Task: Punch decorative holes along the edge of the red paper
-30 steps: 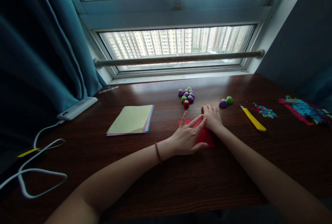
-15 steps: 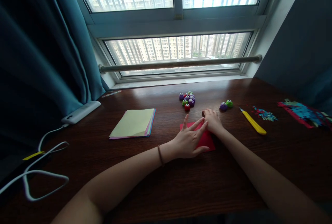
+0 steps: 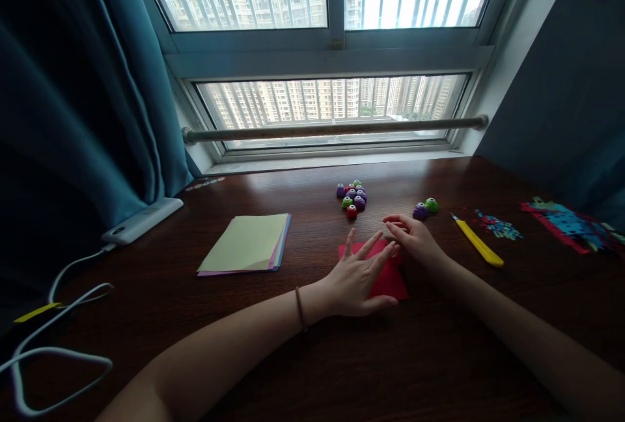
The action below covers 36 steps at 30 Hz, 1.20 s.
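A red sheet of paper (image 3: 393,281) lies flat on the dark wooden table (image 3: 312,357) in front of me. My left hand (image 3: 360,279) rests on it with the fingers spread and covers much of its middle. My right hand (image 3: 414,238) is at the paper's upper right edge, fingers curved and apart, the fingertips close to those of my left hand. Whether the right fingertips touch the paper, I cannot tell. No object shows in either hand.
Left stands a pile of coloured paper (image 3: 244,243). Several beads with eye-like tops (image 3: 352,197) sit beyond my hands, two more (image 3: 424,208) at right. Further right are a yellow craft knife (image 3: 478,241), small scraps (image 3: 500,225) and paper strips (image 3: 571,221). A white power strip (image 3: 141,220) lies far left.
My right hand has shifted a little right along the paper's edge, and its fingers have loosened. My left hand stays spread on the paper. The whole view has tilted up slightly.
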{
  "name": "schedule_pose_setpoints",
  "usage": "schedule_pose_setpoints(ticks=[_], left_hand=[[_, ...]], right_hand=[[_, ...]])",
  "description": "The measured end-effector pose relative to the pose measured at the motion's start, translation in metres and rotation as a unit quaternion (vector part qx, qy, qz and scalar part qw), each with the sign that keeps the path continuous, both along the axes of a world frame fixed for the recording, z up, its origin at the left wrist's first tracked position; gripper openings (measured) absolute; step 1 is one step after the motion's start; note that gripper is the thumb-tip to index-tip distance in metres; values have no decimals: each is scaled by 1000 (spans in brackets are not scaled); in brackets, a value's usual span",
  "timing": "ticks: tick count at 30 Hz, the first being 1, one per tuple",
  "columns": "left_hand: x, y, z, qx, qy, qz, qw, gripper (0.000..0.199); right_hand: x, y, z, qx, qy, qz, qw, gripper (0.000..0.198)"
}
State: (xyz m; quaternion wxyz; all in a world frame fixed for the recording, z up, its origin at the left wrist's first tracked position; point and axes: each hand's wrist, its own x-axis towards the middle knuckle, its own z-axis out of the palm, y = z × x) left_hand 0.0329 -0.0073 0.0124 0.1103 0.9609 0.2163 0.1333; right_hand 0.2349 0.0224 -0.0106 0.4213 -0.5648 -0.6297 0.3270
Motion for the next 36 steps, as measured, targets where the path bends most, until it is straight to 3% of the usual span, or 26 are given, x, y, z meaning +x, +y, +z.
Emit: schedule_pose_setpoints(ticks=[3, 7, 9, 15, 20, 31, 36], left_hand=[[1, 1, -1, -6, -1, 1, 1000, 85], [2, 3, -2, -5, 5, 1, 1000, 90], [2, 3, -3, 5, 16, 7, 1000, 92], [2, 4, -8, 51, 27, 53, 997, 90], [3, 5, -9, -1, 29, 64, 997, 92], [2, 6, -9, -25, 41, 55, 997, 87], [1, 7, -10, -25, 37, 46, 998, 84]], right_hand=[[14, -12, -2, -1, 10, 28, 1000, 42], [25, -17, 3, -50, 31, 132, 990, 46], [26, -17, 7, -48, -6, 169, 984, 47], [30, -13, 7, 4, -96, 225, 970, 44], [34, -12, 9, 4, -78, 233, 969, 32], [60, -1, 6, -49, 25, 43, 998, 38], [80, 7, 0, -53, -1, -136, 989, 41]])
